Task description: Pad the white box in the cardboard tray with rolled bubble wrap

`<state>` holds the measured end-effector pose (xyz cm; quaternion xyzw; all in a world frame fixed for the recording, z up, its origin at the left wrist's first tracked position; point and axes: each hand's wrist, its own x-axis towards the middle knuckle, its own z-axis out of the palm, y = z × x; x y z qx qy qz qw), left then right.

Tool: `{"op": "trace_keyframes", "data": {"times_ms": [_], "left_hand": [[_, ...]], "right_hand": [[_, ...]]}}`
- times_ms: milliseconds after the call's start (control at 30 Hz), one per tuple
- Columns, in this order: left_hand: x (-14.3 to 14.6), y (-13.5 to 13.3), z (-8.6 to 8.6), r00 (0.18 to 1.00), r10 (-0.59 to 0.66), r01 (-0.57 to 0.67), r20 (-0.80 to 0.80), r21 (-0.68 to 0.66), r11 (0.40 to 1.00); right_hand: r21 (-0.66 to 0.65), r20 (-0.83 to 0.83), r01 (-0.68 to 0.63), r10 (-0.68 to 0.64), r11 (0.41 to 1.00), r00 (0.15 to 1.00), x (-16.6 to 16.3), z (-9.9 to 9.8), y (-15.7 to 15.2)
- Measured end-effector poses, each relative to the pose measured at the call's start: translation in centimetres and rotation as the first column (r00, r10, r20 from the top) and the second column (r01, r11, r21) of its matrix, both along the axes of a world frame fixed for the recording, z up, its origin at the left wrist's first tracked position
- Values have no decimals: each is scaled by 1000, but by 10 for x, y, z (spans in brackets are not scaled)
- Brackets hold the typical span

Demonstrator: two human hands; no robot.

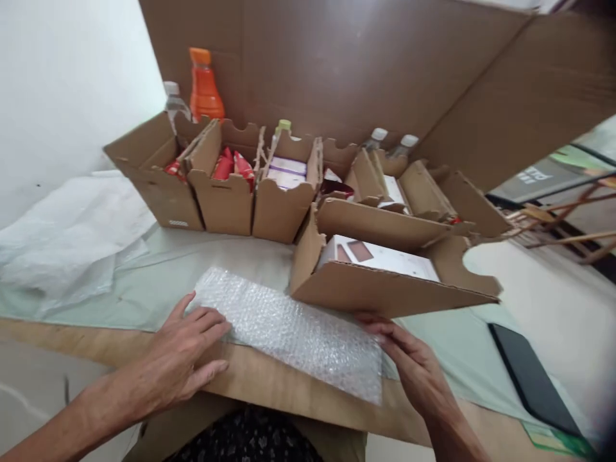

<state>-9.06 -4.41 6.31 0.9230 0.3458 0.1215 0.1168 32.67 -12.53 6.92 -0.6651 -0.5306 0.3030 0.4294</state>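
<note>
Our bubble wrap lies on the bench, just in front of the nearest carton. Our left hand, fingers apart, touches one end; our right hand pinches the other.

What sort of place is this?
Probably a makeshift indoor work area, perhaps a home or small shop: open-topped brown cardboard boxes holding red packets and white cartons, a clear bubble-wrap sheet, a pale green cloth over a light-brown wooden table.

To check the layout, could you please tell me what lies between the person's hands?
Bubble wrap stretches between the left hand and right hand in the head view.
</note>
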Motion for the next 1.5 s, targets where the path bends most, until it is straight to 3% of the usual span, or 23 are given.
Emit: {"op": "trace_keyframes", "data": {"times_ms": [133,233,367,433,533,633,800,933,1000,1067,1200,1300,1367,1500], "left_hand": [[28,9,17,984,11,-21,176,53,998],[63,11,27,947,105,-103,305,-23,994],[117,15,22,906,213,-122,364,-259,958],[134,16,14,891,222,-98,396,-309,946],[143,18,5,869,236,-116,435,-285,952],[142,20,0,840,305,-208,449,-251,945],[149,34,-8,794,349,-271,498,-224,936],[158,49,-11,800,356,-274,483,-235,933],[155,52,-8,820,355,-264,448,-254,930],[141,53,-3,849,344,-251,400,-268,930],[87,45,9,913,316,-285,260,-150,947],[46,32,8,938,303,-305,170,-10,952],[28,23,0,954,273,-279,121,32,960],[12,15,-19,980,195,-196,24,86,977]], "right_hand": [[48,53,354,-356,934,933,40,5,-21],[73,101,473,-479,878,872,56,8,-25],[-8,160,335,-329,942,931,53,7,-7],[-10,195,259,-252,966,948,43,5,6],[56,227,208,-215,977,950,28,3,22],[108,224,175,-195,979,955,18,1,33],[141,212,157,-184,978,960,17,-11,37],[181,29,105,-112,978,993,25,-24,36],[206,-89,80,-63,975,994,29,-28,30],[187,-88,102,-86,977,992,31,-28,18],[142,245,115,-147,983,958,26,-18,-22],[213,415,-84,-12,973,910,6,-11,-44],[262,472,-259,111,929,875,-15,-10,-46],[140,642,-515,319,846,698,-43,-15,-35]]}}
